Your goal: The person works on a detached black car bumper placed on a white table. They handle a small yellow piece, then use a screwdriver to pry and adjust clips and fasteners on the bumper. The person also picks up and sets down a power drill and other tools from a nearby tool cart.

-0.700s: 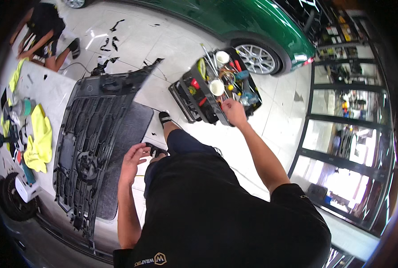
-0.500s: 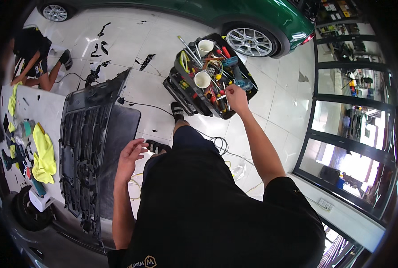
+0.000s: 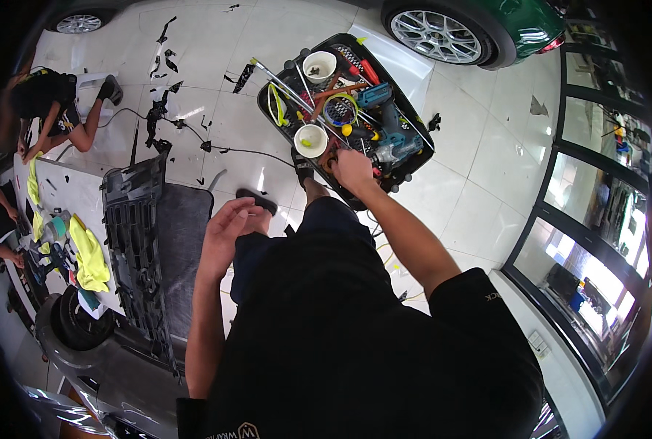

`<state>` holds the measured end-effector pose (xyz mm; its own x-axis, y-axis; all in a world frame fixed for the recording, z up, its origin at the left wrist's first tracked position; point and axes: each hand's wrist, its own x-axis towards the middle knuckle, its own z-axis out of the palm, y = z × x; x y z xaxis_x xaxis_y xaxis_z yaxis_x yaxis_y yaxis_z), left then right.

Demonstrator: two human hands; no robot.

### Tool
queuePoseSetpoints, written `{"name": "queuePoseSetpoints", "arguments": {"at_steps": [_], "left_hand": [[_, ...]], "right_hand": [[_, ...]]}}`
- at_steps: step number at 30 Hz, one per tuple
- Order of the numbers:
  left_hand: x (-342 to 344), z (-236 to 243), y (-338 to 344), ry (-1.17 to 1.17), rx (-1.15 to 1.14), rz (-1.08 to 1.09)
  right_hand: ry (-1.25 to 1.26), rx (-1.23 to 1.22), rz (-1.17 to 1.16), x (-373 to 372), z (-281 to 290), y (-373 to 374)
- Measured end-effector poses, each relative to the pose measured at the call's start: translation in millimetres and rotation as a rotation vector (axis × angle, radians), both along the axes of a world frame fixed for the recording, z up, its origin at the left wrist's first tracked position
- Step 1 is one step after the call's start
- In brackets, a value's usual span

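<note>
Left hand (image 3: pixel 228 227) outside, right hand (image 3: pixel 353 170) at the tool tray (image 3: pixel 408 95).
Left hand: left of the tray, seemingly empty, fingers loosely bent. White cup (image 3: pixel 311 140): inside the tray, near-left part; probably light and easily crushed — hold around the wall. Right hand: over the tray's near part, fingers bunched downward among the tools; cannot tell whether they grip anything. Teal power tool (image 3: pixel 397 146): inside the tray, right part; likely heavy and rigid — grasp by the handle.
</note>
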<state>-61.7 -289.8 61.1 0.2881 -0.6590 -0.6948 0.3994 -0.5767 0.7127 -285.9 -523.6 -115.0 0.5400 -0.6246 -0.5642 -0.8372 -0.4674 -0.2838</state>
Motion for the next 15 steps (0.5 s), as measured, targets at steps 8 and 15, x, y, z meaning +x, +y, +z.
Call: {"name": "queuePoseSetpoints", "arguments": {"at_steps": [8, 15], "left_hand": [[7.2, -22.1, -72.6, -0.029, -0.019, -0.207], [7.4, -42.9, -145.0, -0.097, -0.103, -0.278]], "right_hand": [[-0.229, 0.068, -0.418, -10.7, 23.4, -0.5], [-0.589, -0.076, -0.348, 53.3, 59.2, -89.8]]}}
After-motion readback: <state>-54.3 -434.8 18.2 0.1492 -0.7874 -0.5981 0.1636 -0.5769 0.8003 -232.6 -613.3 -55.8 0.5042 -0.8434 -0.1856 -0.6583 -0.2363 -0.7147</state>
